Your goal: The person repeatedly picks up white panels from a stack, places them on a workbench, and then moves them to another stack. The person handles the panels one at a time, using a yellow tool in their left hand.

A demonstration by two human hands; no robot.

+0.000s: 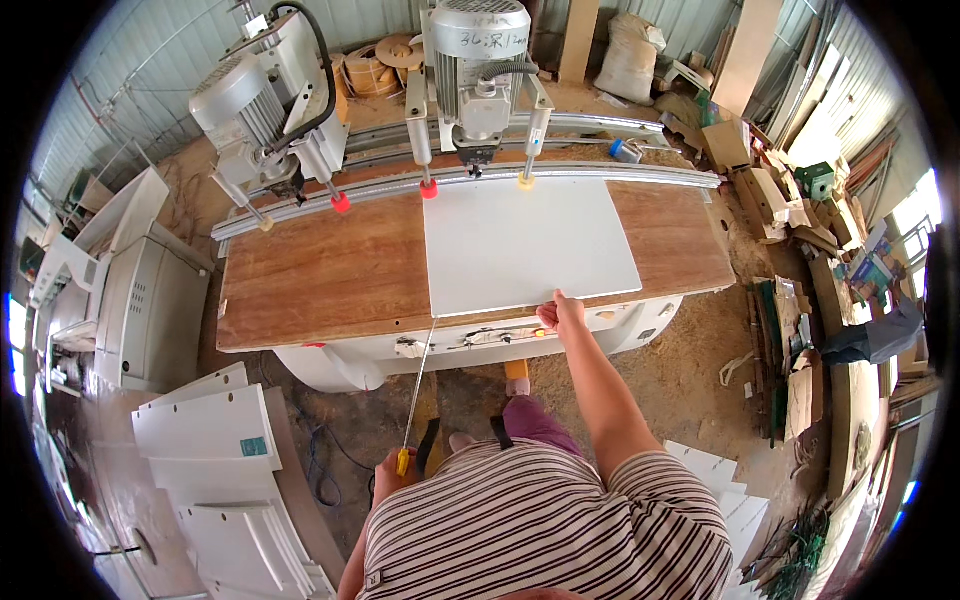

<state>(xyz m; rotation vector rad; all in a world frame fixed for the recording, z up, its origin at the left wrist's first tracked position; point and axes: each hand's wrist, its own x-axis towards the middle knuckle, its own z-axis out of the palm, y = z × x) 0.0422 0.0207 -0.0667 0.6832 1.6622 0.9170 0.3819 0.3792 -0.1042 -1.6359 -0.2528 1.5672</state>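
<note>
Down beside the striped shirt, the left hand is curled round the yellow end of a thin metal rod. Fingers are bent in and partly hidden, so can't tell how tight. The rod's long axis runs away from the body, leaning a touch right, tip right by the near left corner of the white board; can't say if it's touching. Off left are stacked white panels, one with a teal label too small to read.

Further up, the right hand has its fingers folded together, thumb at the board's near edge; can't tell if that's a real pinch. Board's flat on the brown bench, looks longer left to right, far edge by the metal rail. Past that, two grey motors, the right one with handwriting on its housing.
</note>
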